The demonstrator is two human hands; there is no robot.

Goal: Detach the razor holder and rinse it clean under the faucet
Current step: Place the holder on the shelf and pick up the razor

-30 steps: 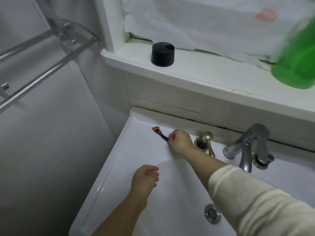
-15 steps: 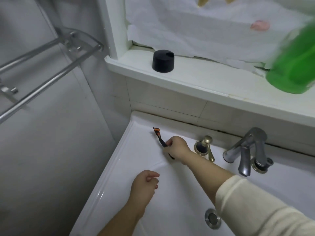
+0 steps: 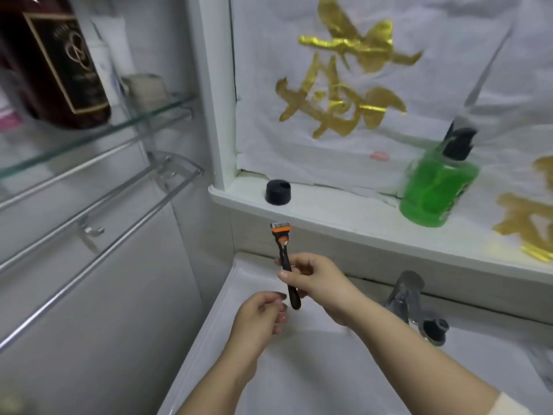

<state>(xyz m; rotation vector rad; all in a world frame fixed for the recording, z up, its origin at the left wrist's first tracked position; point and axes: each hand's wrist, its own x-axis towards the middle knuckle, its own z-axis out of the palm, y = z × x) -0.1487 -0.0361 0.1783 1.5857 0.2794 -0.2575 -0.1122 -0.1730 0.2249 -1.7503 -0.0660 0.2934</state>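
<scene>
A black and orange razor [image 3: 284,256] stands upright above the back left of the white sink [image 3: 209,333], head up, near the ledge's edge. My right hand [image 3: 314,280] is shut on its black handle at mid-length. Just below and left of the handle's lower end, my left hand [image 3: 260,317] hovers with fingers loosely curled and holds nothing. A small black round holder [image 3: 278,192] sits on the white ledge [image 3: 344,217] above the razor. The chrome faucet [image 3: 407,298] stands to the right of my hands.
A green liquid bottle [image 3: 437,190] with a black pump stands on the ledge at right. White paper with gold characters [image 3: 344,82] covers the wall behind. At left are a glass shelf [image 3: 89,136] with a dark bottle [image 3: 57,61] and metal towel rails [image 3: 98,217].
My right hand has lifted the razor off the sink's rim and turned it upright. My left hand rose toward it. The view tilted up, showing the shelf and wall.
</scene>
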